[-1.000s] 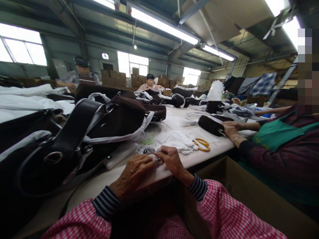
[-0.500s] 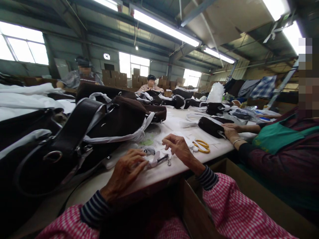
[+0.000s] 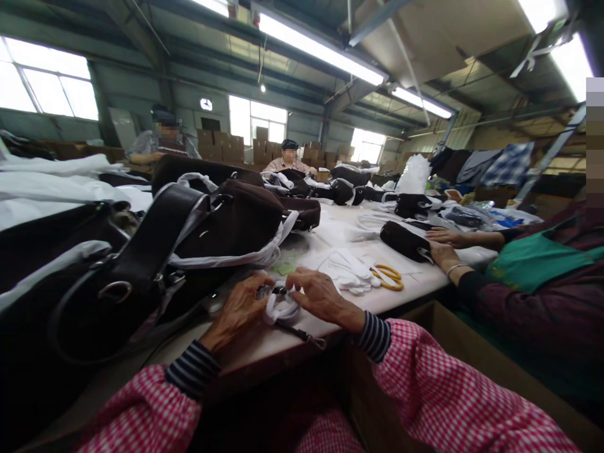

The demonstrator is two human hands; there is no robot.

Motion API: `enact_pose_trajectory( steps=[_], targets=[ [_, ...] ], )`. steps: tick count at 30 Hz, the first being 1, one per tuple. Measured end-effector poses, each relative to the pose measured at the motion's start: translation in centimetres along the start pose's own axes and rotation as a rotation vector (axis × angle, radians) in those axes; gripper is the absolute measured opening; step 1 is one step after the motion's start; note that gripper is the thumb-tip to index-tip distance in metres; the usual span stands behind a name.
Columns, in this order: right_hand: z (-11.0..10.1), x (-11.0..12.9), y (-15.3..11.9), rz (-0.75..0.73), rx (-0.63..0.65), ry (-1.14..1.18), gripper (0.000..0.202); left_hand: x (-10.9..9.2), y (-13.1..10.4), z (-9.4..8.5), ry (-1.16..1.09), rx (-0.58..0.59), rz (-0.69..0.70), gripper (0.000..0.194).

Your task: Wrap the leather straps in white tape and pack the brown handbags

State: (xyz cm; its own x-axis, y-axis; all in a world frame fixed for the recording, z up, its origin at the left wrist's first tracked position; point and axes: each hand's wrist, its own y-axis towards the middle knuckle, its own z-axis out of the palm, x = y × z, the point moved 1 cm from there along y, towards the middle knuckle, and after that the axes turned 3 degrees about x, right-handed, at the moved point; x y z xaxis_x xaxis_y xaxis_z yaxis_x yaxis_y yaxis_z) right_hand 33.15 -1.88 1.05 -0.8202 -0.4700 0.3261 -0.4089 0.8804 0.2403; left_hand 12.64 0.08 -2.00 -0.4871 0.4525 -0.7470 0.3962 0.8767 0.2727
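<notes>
Near the table's front edge, a strap wrapped in white material (image 3: 282, 311) lies in a loop between my hands. From it a dark end with a metal clip (image 3: 317, 341) points toward the table edge. My left hand (image 3: 241, 309) is closed on the strap's left side, its fingertips partly hidden. On the other side my right hand (image 3: 319, 294) pinches the top of the loop, where a small dark and shiny piece shows. Just left of my hands stands a dark brown bag (image 3: 231, 220) edged with white wrapping.
White glove-like pieces (image 3: 346, 269) and yellow-handled scissors (image 3: 389, 277) lie to the right. A co-worker's hands (image 3: 443, 246) rest on a dark bag (image 3: 406, 241). Below the table edge is an open cardboard box (image 3: 436, 314). Several bags line the table's far side.
My right hand has moved left and down onto the strap, beside my left hand. The strap now forms a rounder loop, and its clip end has swung lower. The view has shifted slightly.
</notes>
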Motion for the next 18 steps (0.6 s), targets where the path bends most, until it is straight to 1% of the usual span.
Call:
enact_pose_trajectory(
  steps=[2,5,7,10,12,14,16,18],
  targets=[
    [0.1,0.2,0.1,-0.106,0.025,-0.089,0.022,0.1,-0.3,0.2,-0.024,0.0,0.042,0.04],
    [0.5,0.4,1.4,-0.227,0.161,-0.17,0.02,0.2,-0.7,0.3,-0.086,0.014,0.053,0.036],
    [0.8,0.6,2.4,-0.257,0.233,-0.214,0.016,0.3,-0.7,0.2,-0.101,0.023,0.041,0.035],
    [1.0,1.1,3.3,-0.278,0.286,-0.314,0.017,0.3,-0.6,0.0,-0.105,0.03,0.027,0.035],
    [1.0,1.3,3.2,-0.312,0.293,-0.374,0.016,0.3,-0.5,0.0,-0.107,0.02,0.037,0.034],
    [0.6,1.3,2.6,-0.334,0.275,-0.372,0.019,0.3,-0.6,0.0,-0.107,0.007,0.049,0.034],
    [0.0,1.0,1.8,-0.298,0.23,-0.305,0.022,0.4,-0.7,0.0,-0.107,-0.001,0.061,0.036],
    [-0.6,0.6,1.0,-0.217,0.173,-0.197,0.019,0.6,-0.7,0.1,-0.096,-0.008,0.067,0.036]
  ],
)
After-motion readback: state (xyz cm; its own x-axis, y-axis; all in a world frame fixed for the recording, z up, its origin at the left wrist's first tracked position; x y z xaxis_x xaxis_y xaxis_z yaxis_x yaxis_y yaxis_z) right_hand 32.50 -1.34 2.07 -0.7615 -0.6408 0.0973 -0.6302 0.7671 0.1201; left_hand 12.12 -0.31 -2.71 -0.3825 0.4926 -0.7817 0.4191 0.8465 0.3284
